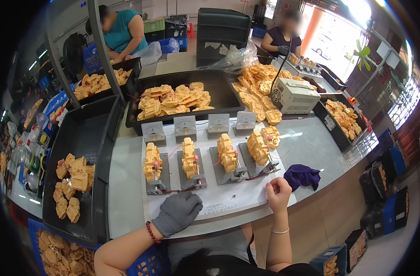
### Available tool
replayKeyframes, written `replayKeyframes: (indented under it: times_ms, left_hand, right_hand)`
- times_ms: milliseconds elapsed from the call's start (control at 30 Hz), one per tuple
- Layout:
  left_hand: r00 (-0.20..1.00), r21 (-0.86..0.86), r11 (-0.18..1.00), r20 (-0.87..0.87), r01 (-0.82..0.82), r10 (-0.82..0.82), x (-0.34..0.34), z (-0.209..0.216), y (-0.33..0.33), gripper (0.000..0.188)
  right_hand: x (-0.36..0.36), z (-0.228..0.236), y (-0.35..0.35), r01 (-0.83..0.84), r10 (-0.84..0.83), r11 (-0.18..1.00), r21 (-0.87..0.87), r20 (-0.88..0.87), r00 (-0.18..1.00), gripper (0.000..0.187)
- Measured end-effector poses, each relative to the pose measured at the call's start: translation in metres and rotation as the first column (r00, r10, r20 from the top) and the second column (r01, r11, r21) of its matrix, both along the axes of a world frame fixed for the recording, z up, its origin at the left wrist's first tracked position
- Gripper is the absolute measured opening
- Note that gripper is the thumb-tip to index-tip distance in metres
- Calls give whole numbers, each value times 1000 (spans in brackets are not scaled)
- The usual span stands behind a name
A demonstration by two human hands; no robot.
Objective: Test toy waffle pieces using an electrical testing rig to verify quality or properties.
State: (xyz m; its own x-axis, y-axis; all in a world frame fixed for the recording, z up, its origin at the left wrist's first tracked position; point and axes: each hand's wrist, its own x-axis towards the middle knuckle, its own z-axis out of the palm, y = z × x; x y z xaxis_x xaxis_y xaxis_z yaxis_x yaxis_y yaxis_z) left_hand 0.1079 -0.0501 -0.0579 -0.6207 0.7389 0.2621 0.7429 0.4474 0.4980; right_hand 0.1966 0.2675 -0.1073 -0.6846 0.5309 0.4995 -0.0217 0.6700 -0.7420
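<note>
My left hand (pixel 177 214), in a grey knit glove, rests palm down on the white sheet (pixel 240 201) near the table's front edge. Its fingers lie loosely bent over the paper, with no object visible under them. At the sheet's right edge, my bare right hand (pixel 279 192) is curled closed, and nothing shows in it. Beside it lies a crumpled purple cloth (pixel 303 177). Beyond my hands, yellow plastic housings stand upright on grey test stands: a left one (pixel 152 163), a second (pixel 189 158), a third (pixel 227 154) and a right one (pixel 257 148).
Behind the stands are several analog meters (pixel 185 127) and a black tray (pixel 224 99) of housings. A power supply box (pixel 295 95) sits beside a heap of housings (pixel 258 87). Another black tray (pixel 102 184) stands left. Two co-workers sit across, one in a teal shirt (pixel 126 31).
</note>
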Motion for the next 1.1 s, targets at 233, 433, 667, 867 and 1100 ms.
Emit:
replayKeyframes:
  times_ms: [233,433,667,867,1100]
  left_hand:
    - [1000,14,1000,8,-6,6,4,-3,-2,11]
    - [1000,17,1000,5,-9,9,1,-6,2,11]
    - [999,7,999,14,-33,33,2,7,4,10]
    - [998,-9,999,41,-44,44,4,-1,1,9]
    - [1000,-13,1000,24,-10,10,3,3,4,11]
  right_hand:
    - [5,-1,0,-40,41,998,42,-27,999,14]
    - [2,0,-1,2,-2,999,36,9,1000,15]
    - [0,6,0,-9,9,1000,26,-5,1000,13]
    - [3,-4,0,-19,19,999,36,1,1000,13]
    - [3,1,3,-27,27,999,17,-24,999,13]
